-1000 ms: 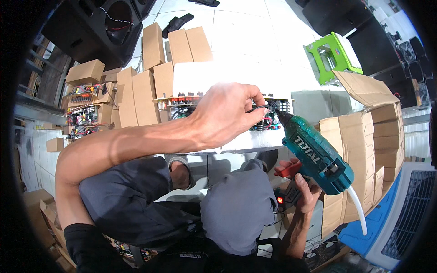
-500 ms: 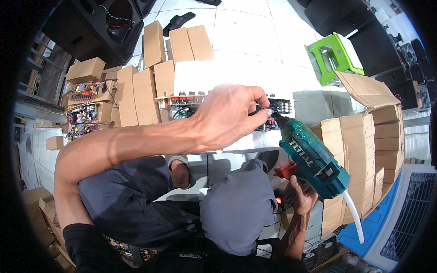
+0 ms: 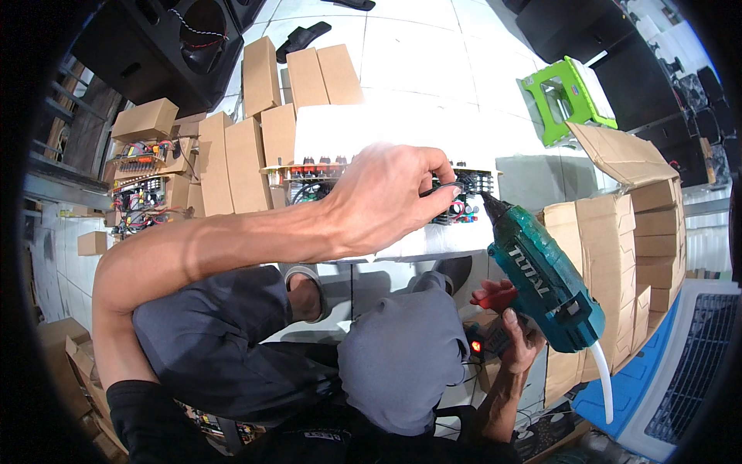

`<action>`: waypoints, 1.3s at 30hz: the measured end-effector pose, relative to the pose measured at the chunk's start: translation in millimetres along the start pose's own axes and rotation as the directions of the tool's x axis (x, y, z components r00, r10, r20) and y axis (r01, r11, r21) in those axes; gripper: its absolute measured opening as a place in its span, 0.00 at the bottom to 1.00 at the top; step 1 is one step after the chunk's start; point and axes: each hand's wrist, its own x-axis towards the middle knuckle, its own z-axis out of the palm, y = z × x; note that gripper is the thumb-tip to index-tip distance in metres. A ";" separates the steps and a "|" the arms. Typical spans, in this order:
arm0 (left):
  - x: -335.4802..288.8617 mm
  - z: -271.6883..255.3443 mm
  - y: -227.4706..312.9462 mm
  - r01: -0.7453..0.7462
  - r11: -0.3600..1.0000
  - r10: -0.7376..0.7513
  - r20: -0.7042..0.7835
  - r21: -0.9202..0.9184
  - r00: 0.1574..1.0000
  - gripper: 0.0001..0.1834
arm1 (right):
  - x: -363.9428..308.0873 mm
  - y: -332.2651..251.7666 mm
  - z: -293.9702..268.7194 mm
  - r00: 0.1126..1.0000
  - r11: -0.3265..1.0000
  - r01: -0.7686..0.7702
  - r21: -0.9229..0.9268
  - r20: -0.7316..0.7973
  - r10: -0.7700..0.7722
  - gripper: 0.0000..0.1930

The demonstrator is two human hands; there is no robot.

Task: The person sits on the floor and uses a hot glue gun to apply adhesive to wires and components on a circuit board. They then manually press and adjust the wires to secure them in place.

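Note:
Over a circuit board (image 3: 311,172) packed with components, my left hand (image 3: 394,197) is closed, thumb and fingertips pinching a thin black wire (image 3: 442,186). The board rests on a white block (image 3: 332,127) and is partly hidden under that hand. My right hand (image 3: 522,344) grips the handle of a teal hot glue gun (image 3: 550,286) with a red trigger (image 3: 495,297). Its dark nozzle (image 3: 492,205) points at the right end of the board, a little apart from the pinched fingertips. From the gun's rear sticks out a white glue stick (image 3: 603,383).
Brown cardboard boxes (image 3: 246,162) stand left of the block, with more wired circuit boards (image 3: 143,189) beyond them. An open carton (image 3: 591,271) is close on the right, next to a blue and white appliance (image 3: 684,371). A green folding stool (image 3: 568,100) stands at the far right.
The glue gun in my right hand has drawn back to the right and slightly down, its nozzle now away from my left fingertips. My left hand has stayed in place.

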 end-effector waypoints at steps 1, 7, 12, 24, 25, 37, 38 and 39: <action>-0.4 2.5 -3.8 -0.031 1.000 0.031 -0.018 0.000 0.999 0.13 | -2.7 0.7 -2.8 1.000 1.000 -0.013 -0.019 -0.002 0.013 0.27; 0.0 3.2 -2.5 -0.015 0.999 0.015 0.000 -0.028 1.000 0.14 | -10.2 -4.7 -5.7 1.000 1.000 0.010 -0.007 0.001 -0.010 0.29; -3.6 0.2 5.8 0.107 0.991 -0.097 0.123 -0.081 0.988 0.16 | -10.3 -29.9 -4.4 1.000 0.999 -0.016 0.043 -0.015 0.016 0.31; -22.9 12.6 13.6 -0.079 0.980 0.091 0.059 -0.183 0.994 0.13 | 59.3 -107.4 -33.8 0.988 0.989 0.009 -0.145 0.154 0.013 0.29; -25.0 16.6 7.5 -0.183 0.969 0.187 0.008 -0.166 0.982 0.11 | 63.9 -113.6 -27.1 0.989 0.989 -0.028 -0.146 0.139 0.048 0.29; -48.2 62.3 -26.8 -0.612 0.789 0.613 0.000 0.056 0.790 0.30 | 93.4 -144.6 -27.7 0.869 0.836 -0.192 -0.514 0.306 0.388 0.22; -48.5 65.9 -27.1 -0.616 0.783 0.620 -0.032 0.080 0.784 0.30 | 93.9 -147.1 -25.8 0.867 0.805 -0.196 -0.559 0.285 0.409 0.22; -48.7 68.7 -25.8 -0.618 0.779 0.626 -0.059 0.108 0.778 0.30 | 93.0 -149.0 -23.3 0.865 0.776 -0.199 -0.599 0.265 0.426 0.21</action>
